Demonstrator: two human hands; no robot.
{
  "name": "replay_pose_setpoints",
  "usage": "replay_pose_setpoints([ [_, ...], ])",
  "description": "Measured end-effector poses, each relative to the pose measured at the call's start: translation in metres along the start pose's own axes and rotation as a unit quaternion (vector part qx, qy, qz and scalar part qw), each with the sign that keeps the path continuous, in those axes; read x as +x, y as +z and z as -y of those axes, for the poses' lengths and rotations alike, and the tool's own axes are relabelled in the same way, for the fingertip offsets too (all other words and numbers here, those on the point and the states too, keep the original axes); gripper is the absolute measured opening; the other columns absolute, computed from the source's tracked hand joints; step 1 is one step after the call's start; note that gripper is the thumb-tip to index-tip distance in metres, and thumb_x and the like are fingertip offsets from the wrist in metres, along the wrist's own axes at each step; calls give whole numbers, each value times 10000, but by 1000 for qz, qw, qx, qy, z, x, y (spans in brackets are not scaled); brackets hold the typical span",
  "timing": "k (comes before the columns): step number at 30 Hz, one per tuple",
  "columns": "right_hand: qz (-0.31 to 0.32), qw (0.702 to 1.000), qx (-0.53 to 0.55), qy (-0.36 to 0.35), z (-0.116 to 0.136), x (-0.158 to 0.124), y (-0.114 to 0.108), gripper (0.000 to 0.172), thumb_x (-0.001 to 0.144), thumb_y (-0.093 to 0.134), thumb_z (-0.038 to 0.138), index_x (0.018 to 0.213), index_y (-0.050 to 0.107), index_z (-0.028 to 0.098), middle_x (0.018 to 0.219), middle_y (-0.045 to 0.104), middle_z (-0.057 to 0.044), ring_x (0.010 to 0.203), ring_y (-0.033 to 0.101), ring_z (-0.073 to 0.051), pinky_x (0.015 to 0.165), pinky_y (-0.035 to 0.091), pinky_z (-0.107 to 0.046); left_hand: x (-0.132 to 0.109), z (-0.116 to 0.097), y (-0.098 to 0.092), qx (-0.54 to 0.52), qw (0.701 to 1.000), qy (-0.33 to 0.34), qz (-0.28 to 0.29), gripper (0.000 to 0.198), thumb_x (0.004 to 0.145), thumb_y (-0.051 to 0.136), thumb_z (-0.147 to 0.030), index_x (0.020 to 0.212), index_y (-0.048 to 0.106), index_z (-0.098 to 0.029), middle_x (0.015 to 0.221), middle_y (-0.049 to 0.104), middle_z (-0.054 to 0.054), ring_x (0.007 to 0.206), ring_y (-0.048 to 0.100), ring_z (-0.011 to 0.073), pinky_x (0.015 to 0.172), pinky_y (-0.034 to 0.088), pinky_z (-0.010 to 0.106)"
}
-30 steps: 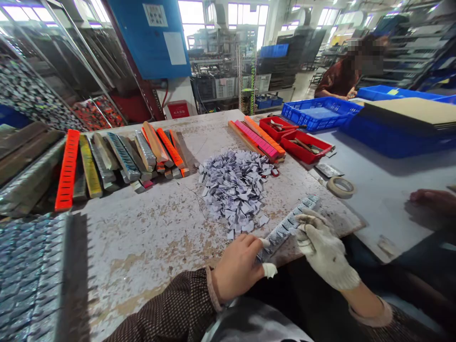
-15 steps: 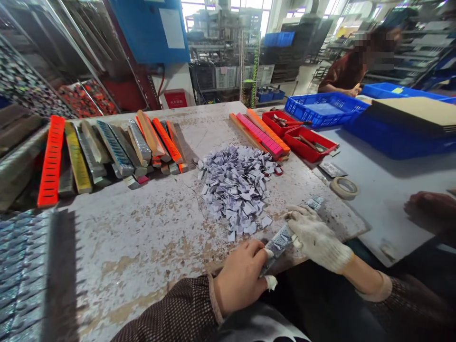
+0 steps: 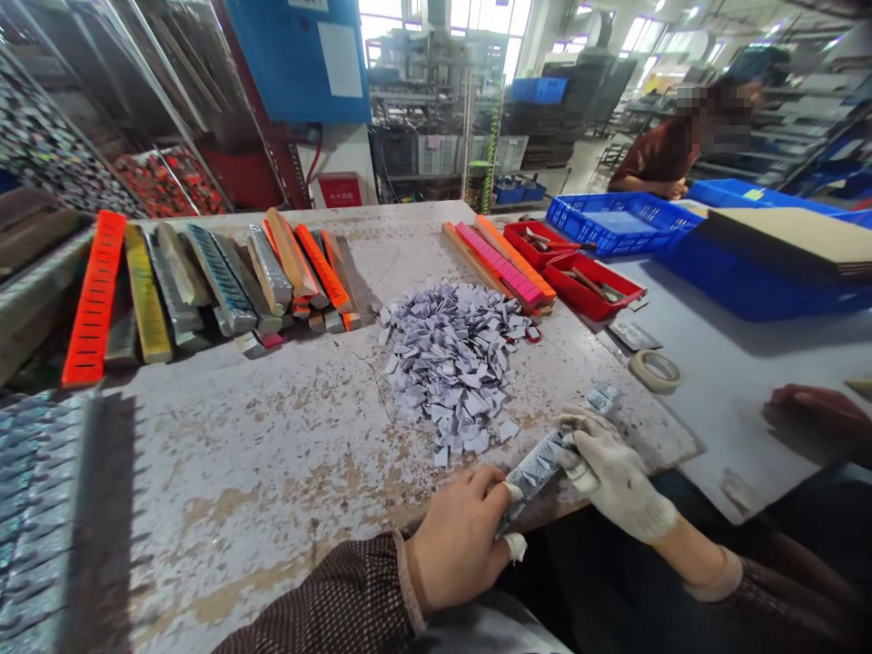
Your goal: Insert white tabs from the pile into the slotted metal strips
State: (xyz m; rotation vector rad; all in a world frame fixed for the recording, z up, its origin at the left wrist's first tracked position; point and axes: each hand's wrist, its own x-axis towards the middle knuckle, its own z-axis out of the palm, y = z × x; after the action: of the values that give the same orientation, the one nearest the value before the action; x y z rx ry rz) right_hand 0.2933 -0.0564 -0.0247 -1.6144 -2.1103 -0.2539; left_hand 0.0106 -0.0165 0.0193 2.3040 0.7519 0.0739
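Note:
My left hand, bare with white wraps on thumb and a fingertip, grips the near end of a grey speckled bar at the table's front edge. Small pointed pieces stick up from the bar. At its far end is my right hand in a white knitted glove, fingers pinched together; what they hold is hidden. A heap of small pale grey chips lies just beyond the bar. Two small speckled pieces rest beyond the glove.
Coloured slotted bars line the back left, with pink and orange bars behind the heap. Red trays, a tape roll and blue crates are right. A person is behind; another person's hand is at right.
My gloved right hand has shifted slightly right and down, and more of the bar shows between my hands. My left hand keeps its grip. The view has tilted a little.

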Motion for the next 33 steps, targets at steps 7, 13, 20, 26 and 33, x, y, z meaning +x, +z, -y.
replay_pose_setpoints([
  [7, 26, 998, -64, 1, 12, 11, 0, 186, 887, 528, 119, 971, 674, 197, 1170, 679, -158, 1342, 528, -360, 1150, 414, -607, 2, 0, -3, -14, 1000, 1, 8, 356, 817, 649, -196, 1160, 555, -219, 1407, 561, 103, 1210, 554, 309, 1072, 490, 477],
  [13, 68, 997, -35, -18, 6, 25, 0, 200, 843, 560, 117, 979, 693, 176, 1099, 686, -140, 1195, 614, -330, 1114, 465, -548, 3, 3, 0, -32, 999, -2, 6, 390, 799, 664, -175, 1170, 553, -217, 1395, 560, 99, 1226, 541, 306, 1077, 479, 473],
  [20, -27, 1000, -11, 11, 12, 13, 9, 146, 924, 535, 132, 940, 661, 204, 1101, 708, -125, 1151, 648, -300, 1075, 512, -546, 4, 13, -6, -43, 999, 20, -10, 279, 839, 709, -259, 1084, 580, -228, 1320, 602, 90, 1146, 602, 269, 1011, 515, 393],
  [26, -155, 983, 44, 82, 10, -7, 22, 131, 1021, 496, 278, 984, 601, 208, 1225, 674, -160, 1182, 666, -291, 941, 622, -461, 54, 10, -28, 116, 991, -57, -31, 216, 918, 525, -135, 1109, 595, -207, 1159, 665, 86, 1044, 671, 248, 934, 538, 358],
  [33, -261, 949, 43, 174, 28, -26, 30, 165, 1033, 506, 330, 1068, 637, 236, 1148, 726, -128, 1015, 750, -280, 803, 679, -423, 119, 2, -25, 225, 970, -89, -19, 343, 822, 618, -67, 1141, 617, -190, 1214, 682, 145, 1118, 698, 295, 941, 552, 389],
])
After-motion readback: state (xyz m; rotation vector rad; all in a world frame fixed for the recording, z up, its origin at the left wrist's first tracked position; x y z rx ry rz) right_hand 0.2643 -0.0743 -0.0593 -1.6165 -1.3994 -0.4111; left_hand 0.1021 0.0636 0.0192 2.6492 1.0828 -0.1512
